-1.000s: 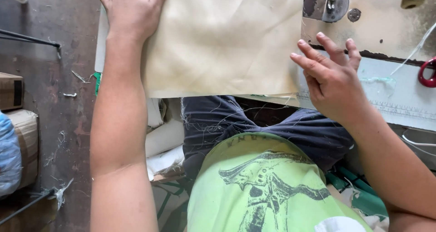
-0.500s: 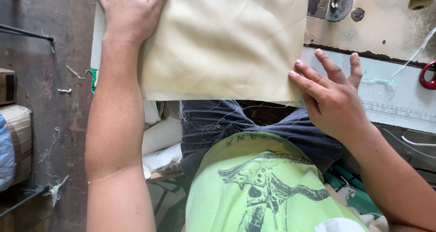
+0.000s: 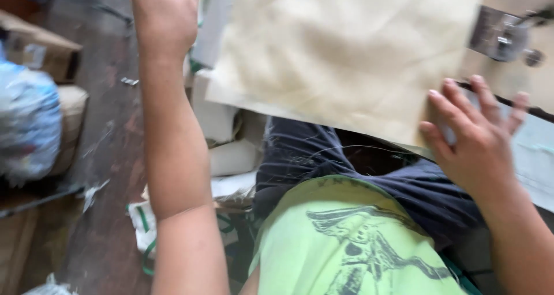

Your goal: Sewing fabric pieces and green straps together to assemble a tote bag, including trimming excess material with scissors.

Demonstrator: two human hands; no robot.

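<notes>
While both hands lie flat | left hand [image 3: 164,18] and right hand [image 3: 476,136] spread on cream cloth [image 3: 346,52]

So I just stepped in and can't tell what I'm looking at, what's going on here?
A seated person in a green printed shirt has both hands on a sheet of cream fabric spread over a work table. The left hand lies flat at the sheet's far left edge; the right hand, fingers spread, presses its near right corner. A metal sewing-machine part sits just beyond. The picture is blurred.
</notes>
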